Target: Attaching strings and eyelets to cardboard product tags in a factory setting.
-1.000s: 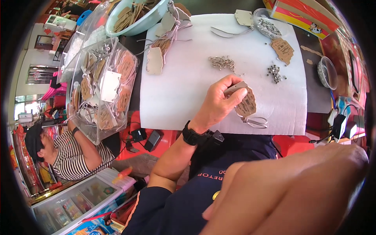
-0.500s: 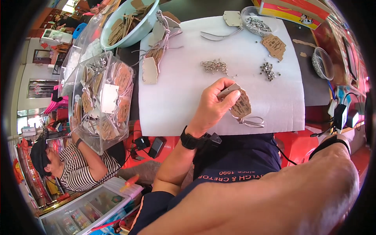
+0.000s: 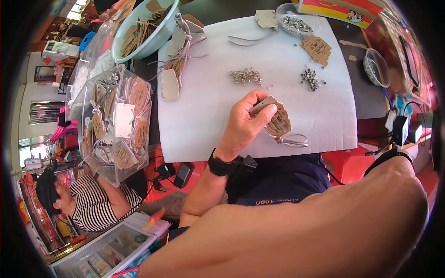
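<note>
head view: left hand [image 3: 248, 118] pinches a scalloped kraft card tag [image 3: 281, 124] over the white foam sheet [image 3: 208, 127]

the tag is above the near part of the sheet, gripped at its upper left, thumb on top and fingers curled behind. a pale grey piece shows beside the thumb; whether it is a second layer or the card's own back, i cannot tell. a looped grey cord [image 3: 295, 140] hangs at the lower end. the right forearm [image 3: 306, 227] fills the foreground, but its hand is out of view, so i cannot tell its state.

the tag is probably light and fairly stiff, unlikely to slip, though its wavy rim could crease or fray if bent. the flat upper end seems the best hold, leaving the printed face clear; the cord looks soft and limp.

dark lettering covers the brown face, too small to read surely. the loose tags [image 3: 316, 50] near the tub of metal pieces [image 3: 296, 25] are printed too. pale letters and digits cross the dark shirt [image 3: 278, 202], upside down. a red and yellow box [image 3: 331, 10] shows a cartoon cow.
</note>
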The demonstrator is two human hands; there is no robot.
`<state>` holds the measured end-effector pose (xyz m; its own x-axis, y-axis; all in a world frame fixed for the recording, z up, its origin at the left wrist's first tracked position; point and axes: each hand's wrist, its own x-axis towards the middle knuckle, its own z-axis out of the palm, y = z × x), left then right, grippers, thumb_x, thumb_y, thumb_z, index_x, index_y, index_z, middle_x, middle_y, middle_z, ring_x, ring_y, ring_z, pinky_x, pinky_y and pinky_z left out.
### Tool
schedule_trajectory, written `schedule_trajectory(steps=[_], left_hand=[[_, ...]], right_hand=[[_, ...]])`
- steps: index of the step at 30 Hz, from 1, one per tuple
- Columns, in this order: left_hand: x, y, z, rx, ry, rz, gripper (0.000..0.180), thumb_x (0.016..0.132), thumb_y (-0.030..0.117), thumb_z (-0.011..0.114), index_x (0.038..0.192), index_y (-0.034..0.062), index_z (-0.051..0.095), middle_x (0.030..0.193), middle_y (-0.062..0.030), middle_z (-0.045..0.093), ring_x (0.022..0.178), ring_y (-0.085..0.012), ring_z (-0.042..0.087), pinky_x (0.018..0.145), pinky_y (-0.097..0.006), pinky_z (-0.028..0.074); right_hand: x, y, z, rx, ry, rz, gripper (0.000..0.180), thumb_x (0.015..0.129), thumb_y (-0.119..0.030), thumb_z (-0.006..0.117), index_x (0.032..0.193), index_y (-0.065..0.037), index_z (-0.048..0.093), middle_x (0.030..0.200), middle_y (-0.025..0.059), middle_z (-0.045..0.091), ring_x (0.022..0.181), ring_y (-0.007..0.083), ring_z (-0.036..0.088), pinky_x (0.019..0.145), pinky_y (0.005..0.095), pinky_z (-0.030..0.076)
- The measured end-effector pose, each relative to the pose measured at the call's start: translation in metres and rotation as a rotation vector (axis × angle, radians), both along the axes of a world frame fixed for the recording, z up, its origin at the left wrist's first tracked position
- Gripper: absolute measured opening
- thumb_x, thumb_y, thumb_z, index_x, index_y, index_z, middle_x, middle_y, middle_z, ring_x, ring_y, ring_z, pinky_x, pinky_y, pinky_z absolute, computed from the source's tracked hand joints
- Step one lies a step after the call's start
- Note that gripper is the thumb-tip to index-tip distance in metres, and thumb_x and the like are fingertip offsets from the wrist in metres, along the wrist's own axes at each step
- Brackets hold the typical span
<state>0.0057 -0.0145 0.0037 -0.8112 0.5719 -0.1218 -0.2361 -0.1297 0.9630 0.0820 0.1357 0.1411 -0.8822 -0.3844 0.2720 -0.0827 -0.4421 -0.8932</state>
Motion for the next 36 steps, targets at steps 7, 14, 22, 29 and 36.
schedule_trajectory(steps=[7, 14, 22, 29, 36], left_hand=[[-0.001, -0.001, -0.003, -0.021, 0.033, 0.005, 0.021, 0.094, 0.014, 0.066, 0.110, 0.0010, 0.059, 0.095, -0.0002, 0.065, 0.087, -0.0049, 0.060, 0.078, -0.024, 0.051], [-0.001, 0.000, 0.002, 0.004, 0.009, -0.007, 0.020, 0.094, 0.012, 0.065, 0.110, 0.0005, 0.059, 0.096, -0.0012, 0.066, 0.088, -0.0054, 0.061, 0.077, -0.024, 0.052], [0.001, 0.007, 0.000, 0.148, -0.065, 0.073, 0.016, 0.096, 0.010, 0.062, 0.110, 0.0022, 0.059, 0.097, -0.0021, 0.066, 0.086, -0.0069, 0.062, 0.077, -0.025, 0.052], [0.000, -0.005, -0.004, 0.143, -0.064, 0.096, 0.017, 0.095, 0.010, 0.063, 0.109, 0.0025, 0.059, 0.097, -0.0013, 0.065, 0.087, -0.0063, 0.062, 0.078, -0.024, 0.052], [-0.003, -0.005, 0.000, 0.108, -0.064, 0.057, 0.016, 0.094, 0.009, 0.063, 0.109, 0.0023, 0.060, 0.096, -0.0002, 0.065, 0.085, -0.0055, 0.060, 0.077, -0.023, 0.051]], right_hand=[[0.001, -0.005, 0.007, -0.057, -0.056, 0.037, 0.027, 0.085, -0.014, 0.072, 0.105, 0.002, 0.065, 0.091, 0.0111, 0.067, 0.088, 0.0188, 0.064, 0.076, 0.0311, 0.052], [0.003, -0.011, 0.009, -0.126, -0.118, 0.080, 0.030, 0.084, -0.015, 0.073, 0.106, 0.003, 0.065, 0.092, 0.0117, 0.067, 0.091, 0.0191, 0.065, 0.078, 0.0317, 0.052], [0.010, -0.007, 0.025, -0.135, -0.186, 0.074, 0.033, 0.083, -0.016, 0.075, 0.108, 0.003, 0.066, 0.093, 0.0124, 0.068, 0.093, 0.0194, 0.065, 0.080, 0.0323, 0.053], [-0.010, 0.064, -0.028, 0.839, -0.259, -0.017, 0.013, 0.092, -0.005, 0.056, 0.097, 0.002, 0.065, 0.084, 0.0070, 0.067, 0.080, 0.0126, 0.064, 0.074, 0.0283, 0.052], [-0.020, 0.151, -0.080, 1.235, -0.157, -0.453, 0.021, 0.089, -0.016, 0.060, 0.090, 0.005, 0.065, 0.066, 0.0119, 0.059, 0.062, 0.0135, 0.055, 0.061, 0.0313, 0.048]])
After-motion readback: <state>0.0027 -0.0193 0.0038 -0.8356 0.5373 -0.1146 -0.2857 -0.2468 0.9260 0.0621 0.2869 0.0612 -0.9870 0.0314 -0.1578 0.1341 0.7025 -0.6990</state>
